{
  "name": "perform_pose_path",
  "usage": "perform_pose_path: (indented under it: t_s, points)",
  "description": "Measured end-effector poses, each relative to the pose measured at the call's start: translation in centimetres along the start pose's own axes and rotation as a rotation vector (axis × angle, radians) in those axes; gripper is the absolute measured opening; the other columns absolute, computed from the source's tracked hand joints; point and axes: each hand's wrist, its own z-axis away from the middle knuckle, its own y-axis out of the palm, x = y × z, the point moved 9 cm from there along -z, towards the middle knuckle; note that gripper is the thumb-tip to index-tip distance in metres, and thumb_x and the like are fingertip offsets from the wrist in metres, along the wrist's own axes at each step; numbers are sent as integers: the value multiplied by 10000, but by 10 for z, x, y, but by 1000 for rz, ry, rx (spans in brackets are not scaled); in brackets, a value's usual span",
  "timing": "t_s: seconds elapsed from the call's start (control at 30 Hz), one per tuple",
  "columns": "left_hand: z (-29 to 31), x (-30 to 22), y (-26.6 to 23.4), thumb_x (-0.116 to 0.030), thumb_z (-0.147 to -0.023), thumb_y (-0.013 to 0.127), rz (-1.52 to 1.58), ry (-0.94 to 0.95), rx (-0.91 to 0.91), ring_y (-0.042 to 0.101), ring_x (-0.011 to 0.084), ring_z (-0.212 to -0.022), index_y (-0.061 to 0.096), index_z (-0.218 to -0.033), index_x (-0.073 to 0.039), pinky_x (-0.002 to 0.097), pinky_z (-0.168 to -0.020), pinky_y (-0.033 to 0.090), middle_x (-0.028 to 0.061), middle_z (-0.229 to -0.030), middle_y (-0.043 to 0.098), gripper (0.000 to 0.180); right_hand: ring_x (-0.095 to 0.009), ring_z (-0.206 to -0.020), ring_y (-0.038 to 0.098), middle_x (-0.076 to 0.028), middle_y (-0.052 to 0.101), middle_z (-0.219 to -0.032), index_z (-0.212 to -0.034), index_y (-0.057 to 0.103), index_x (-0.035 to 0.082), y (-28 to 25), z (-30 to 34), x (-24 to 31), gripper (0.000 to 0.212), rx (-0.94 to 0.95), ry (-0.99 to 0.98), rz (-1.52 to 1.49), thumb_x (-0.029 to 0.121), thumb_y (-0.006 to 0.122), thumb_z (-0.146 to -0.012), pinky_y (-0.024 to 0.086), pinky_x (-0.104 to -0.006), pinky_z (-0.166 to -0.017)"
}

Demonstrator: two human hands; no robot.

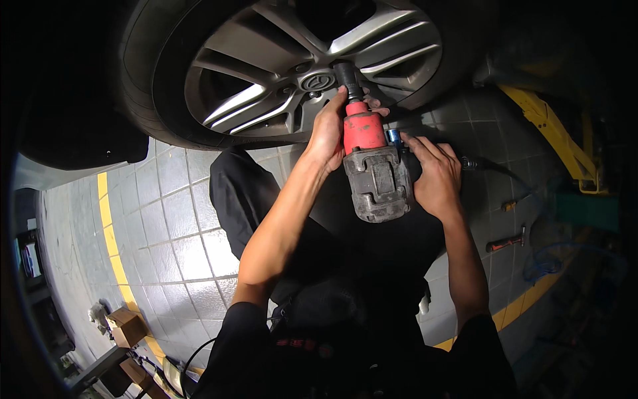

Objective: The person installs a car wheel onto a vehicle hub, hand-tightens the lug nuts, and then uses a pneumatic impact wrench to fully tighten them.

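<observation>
Both of my hands hold an impact wrench [377,181] with a red nose and a scuffed grey-black rear housing. My left hand [327,133] is closed round the red front end, its thumb lying along the side near the socket. A long dark socket [346,78] on the tool's tip reaches the alloy wheel [249,50] just right of its centre cap [318,82]. My right hand [435,171] grips the tool at its right side, fingers curled near a small shiny blue part [394,137]. The handle itself is mostly hidden by that hand.
A dark tyre [149,86] surrounds the wheel. From beside my right hand a dark hose [495,166] runs rightward. A red-handled hammer [506,243] and a small yellow-handled tool [510,206] lie on the tiles. A yellow metal frame [555,133] stands right; cardboard boxes [126,327] sit lower left.
</observation>
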Motion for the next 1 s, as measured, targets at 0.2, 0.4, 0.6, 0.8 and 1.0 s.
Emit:
perform_pose_path:
  t_s: [0.2, 0.4, 0.6, 0.8, 1.0]
  points:
    - [-13, -3, 0, -361, -971, 400, 295, 90, 101, 576, 260, -1060, 435, -1251, 48, 380, -931, 473, 156, -1197, 574, 497, -240, -884, 598, -77, 630, -997, -1179, 588, 62, -12, -14, 6, 577, 38, -59, 8, -101, 530, -628, 421, -326, -833]
    - [-23, -14, -12, -329, -937, 517, -161, 35, -88, 634, 169, -755, 553, -1127, 19, 327, -673, 551, 110, -979, 658, 398, -233, -938, 602, -89, 623, -1022, -1175, 573, 42, -20, -20, 0, 555, 51, -50, 186, -84, 552, -635, 419, -336, -861]
    - [7, 25, -4, -582, -883, 456, 224, -51, -78, 626, 217, -867, 497, -1198, -18, 363, -711, 553, 142, -1088, 610, 648, -242, -935, 603, -93, 624, -1010, -1077, 601, 24, -14, -27, -3, 464, 106, -64, 136, -75, 563, -625, 418, -344, -863]
    - [-4, 22, 4, -438, -870, 549, 167, -91, -57, 613, 220, -863, 531, -1125, -43, 359, -672, 543, 127, -1023, 624, 471, -213, -889, 577, -68, 584, -925, -984, 605, 26, -17, -27, 9, 409, 199, -160, 250, 14, 666, -579, 416, -362, -849]
    - [-10, 13, 8, -401, -894, 514, 116, -10, -21, 623, 229, -815, 485, -1157, -62, 358, -644, 548, 154, -1022, 621, 429, -209, -919, 582, -66, 595, -972, -1040, 593, 26, -21, -30, 10, 471, 222, -154, 305, 18, 681, -578, 418, -369, -861]
